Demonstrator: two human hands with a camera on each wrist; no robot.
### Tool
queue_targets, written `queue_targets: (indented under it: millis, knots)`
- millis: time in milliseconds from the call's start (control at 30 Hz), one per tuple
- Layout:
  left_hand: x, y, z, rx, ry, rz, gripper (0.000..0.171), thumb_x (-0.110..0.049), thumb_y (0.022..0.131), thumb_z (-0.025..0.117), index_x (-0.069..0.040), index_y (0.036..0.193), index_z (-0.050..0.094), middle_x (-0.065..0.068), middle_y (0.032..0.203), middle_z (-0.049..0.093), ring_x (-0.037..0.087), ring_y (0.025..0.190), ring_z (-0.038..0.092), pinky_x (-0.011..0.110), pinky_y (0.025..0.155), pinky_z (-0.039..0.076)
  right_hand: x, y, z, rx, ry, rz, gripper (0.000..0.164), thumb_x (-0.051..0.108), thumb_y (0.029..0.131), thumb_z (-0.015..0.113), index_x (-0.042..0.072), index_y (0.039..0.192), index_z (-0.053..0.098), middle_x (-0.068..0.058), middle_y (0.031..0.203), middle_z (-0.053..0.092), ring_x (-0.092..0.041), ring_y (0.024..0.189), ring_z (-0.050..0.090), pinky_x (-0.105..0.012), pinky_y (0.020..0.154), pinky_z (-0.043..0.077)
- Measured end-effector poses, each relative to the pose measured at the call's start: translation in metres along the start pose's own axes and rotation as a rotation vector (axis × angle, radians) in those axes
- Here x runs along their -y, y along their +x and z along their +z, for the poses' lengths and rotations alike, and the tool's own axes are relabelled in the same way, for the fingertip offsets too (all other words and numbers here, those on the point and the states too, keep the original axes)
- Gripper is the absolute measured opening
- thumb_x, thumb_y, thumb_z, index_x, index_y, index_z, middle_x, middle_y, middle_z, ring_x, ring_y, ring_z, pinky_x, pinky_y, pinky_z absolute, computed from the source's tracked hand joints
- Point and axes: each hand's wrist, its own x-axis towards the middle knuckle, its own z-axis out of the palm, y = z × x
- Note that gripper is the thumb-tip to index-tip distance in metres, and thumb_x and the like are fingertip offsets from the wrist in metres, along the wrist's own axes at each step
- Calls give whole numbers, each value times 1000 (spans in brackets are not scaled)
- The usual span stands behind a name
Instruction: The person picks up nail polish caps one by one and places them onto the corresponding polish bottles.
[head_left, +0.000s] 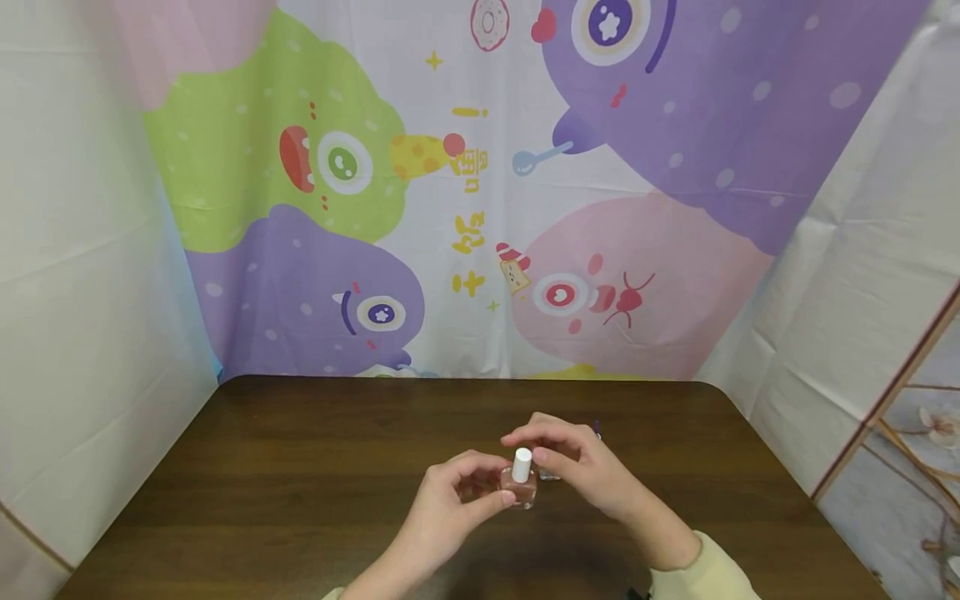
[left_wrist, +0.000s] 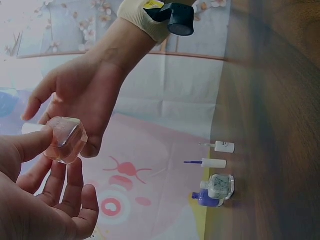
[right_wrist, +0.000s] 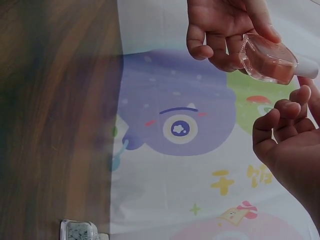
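Observation:
A nail polish bottle (head_left: 517,490) of pinkish-brown polish, with its white cap (head_left: 522,463) on, is held above the table. My left hand (head_left: 444,506) pinches its glass body between thumb and fingers. Close around the cap is my right hand (head_left: 588,467), its fingers loosely bent and not visibly gripping it. In the left wrist view, the bottle partly hides the right hand. Beyond the hands stand a glitter polish bottle (left_wrist: 221,187) and a purple polish bottle (left_wrist: 206,200), partly behind it. In the head view the right hand mostly hides these.
Near those bottles, a white cap with a purple brush (left_wrist: 215,163) and another white brush cap (left_wrist: 226,146) stand on the dark wooden table (head_left: 315,467). A cartoon-printed curtain (head_left: 480,333) hangs along the far table edge, with pale cloth at both sides.

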Motion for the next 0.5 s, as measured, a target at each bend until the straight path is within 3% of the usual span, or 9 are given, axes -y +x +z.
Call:
queue_targets:
  millis: [500]
  knots:
    - [0,-1,0,8,-8,-10,26,-16,80,75,-7,104,68,7,96,68,9,84,62,25,75,52,0,1,2,50,41,-38,25,-6,95,45,-3,112,62,-15,91,55,-12,86,54,-29,64,52]
